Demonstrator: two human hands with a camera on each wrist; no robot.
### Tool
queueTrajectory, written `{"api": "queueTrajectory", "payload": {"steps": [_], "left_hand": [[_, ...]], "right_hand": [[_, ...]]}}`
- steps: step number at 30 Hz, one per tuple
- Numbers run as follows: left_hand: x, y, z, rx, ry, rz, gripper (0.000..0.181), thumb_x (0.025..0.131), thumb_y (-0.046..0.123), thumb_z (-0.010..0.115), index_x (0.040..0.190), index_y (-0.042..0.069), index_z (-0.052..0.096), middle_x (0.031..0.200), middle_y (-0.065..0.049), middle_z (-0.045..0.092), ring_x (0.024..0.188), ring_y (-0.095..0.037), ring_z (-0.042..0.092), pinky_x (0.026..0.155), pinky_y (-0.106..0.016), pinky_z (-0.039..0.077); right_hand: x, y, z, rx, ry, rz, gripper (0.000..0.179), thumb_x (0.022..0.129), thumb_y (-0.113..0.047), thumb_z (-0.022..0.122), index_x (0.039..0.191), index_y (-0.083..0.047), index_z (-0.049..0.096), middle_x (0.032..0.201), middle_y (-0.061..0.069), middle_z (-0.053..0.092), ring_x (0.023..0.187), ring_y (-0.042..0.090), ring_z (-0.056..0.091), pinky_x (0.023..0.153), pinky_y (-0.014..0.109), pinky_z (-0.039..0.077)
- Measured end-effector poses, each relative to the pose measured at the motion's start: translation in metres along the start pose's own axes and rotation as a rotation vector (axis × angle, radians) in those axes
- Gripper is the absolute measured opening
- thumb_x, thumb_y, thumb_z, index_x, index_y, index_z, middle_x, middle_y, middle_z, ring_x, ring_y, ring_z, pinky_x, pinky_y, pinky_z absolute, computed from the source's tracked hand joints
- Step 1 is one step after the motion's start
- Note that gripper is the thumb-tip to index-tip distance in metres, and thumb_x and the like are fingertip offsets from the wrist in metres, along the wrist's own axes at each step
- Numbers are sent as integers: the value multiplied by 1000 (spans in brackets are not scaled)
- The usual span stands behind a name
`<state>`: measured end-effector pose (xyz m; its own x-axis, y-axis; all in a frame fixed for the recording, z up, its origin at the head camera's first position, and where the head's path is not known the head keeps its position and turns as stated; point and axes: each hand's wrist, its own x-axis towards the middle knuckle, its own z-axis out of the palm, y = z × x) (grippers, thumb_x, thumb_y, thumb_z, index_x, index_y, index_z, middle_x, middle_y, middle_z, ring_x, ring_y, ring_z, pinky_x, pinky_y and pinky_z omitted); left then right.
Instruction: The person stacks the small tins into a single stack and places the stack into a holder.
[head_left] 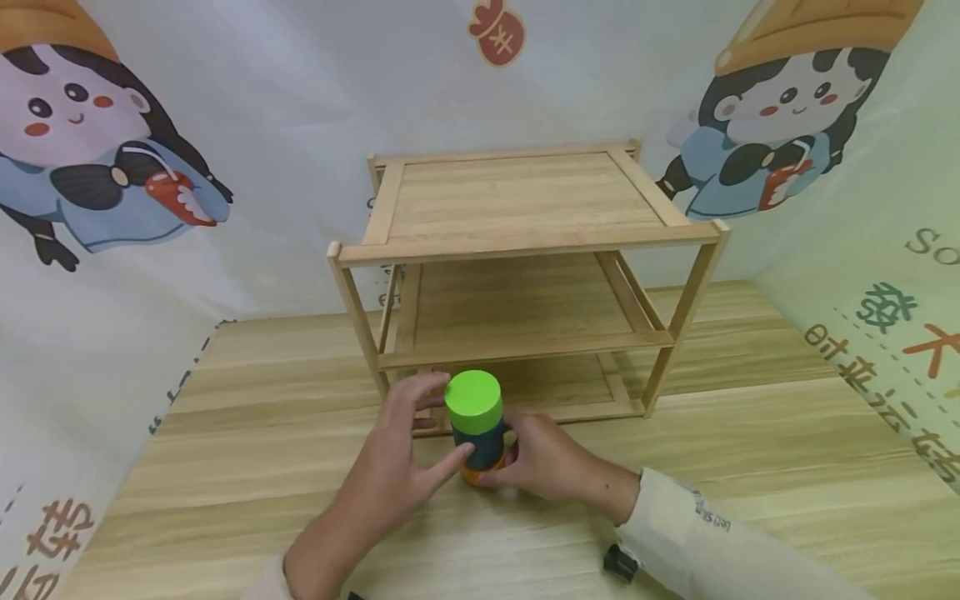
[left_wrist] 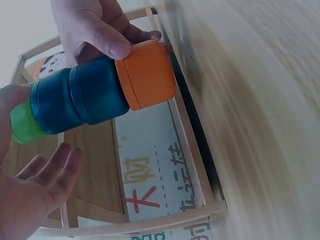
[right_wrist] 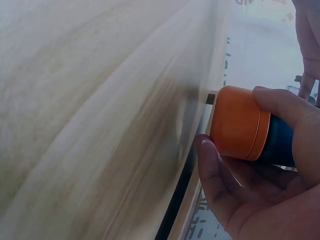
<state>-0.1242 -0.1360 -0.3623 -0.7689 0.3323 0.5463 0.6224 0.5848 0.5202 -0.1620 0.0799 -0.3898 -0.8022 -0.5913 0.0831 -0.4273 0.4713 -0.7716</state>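
Observation:
A cylindrical container [head_left: 478,442] stands nearly upright in front of the rack, with a bright green top, a dark blue middle and an orange base. The right hand [head_left: 551,457] grips its lower part; in the right wrist view, thumb and fingers close round the orange base [right_wrist: 237,124], one fingertip reaching under its end. On the other side, the left hand [head_left: 397,454] lays its thumb against the container, its other fingers spread. The left wrist view shows those fingers apart from the blue body [left_wrist: 97,92]. The base seems raised off the table.
A three-tier wooden rack [head_left: 525,246] stands just behind the hands. The table [head_left: 247,442] has a wood-grain top. Printed cloth [head_left: 285,150] with cartoon figures hangs at the back and sides. A small black object [head_left: 620,563] is beside the right sleeve.

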Motion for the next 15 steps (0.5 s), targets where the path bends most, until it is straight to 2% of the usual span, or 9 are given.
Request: {"api": "queueTrajectory", "payload": {"steps": [5,11,15], "left_hand": [[0,6,0,8,37,78,75,80,13,85,141,8,41,142,-14,45,124,-25,56,89,-31,58],[3,14,-3,-16,41,102,74,80,11,85,139,7,41,136,-12,49,113,-22,63,87,-29,58],[4,20,-7,-14,29,93,74,80,12,85,139,6,40,132,-11,51,110,-21,65,88,-31,59]], "right_hand": [[-4,-5,-2,-5,-12,-10,54,83,-21,83,128,-7,57,105,5,70,59,4,57,56,22,52],[-7,-14,-7,-15,-7,-28,52,82,-20,84,126,-9,59,100,3,69,60,8,58,56,22,51],[-10,-19,-10,-11,-3,-35,51,82,-21,84,126,-10,60,98,1,68,61,11,58,56,22,51]]}}
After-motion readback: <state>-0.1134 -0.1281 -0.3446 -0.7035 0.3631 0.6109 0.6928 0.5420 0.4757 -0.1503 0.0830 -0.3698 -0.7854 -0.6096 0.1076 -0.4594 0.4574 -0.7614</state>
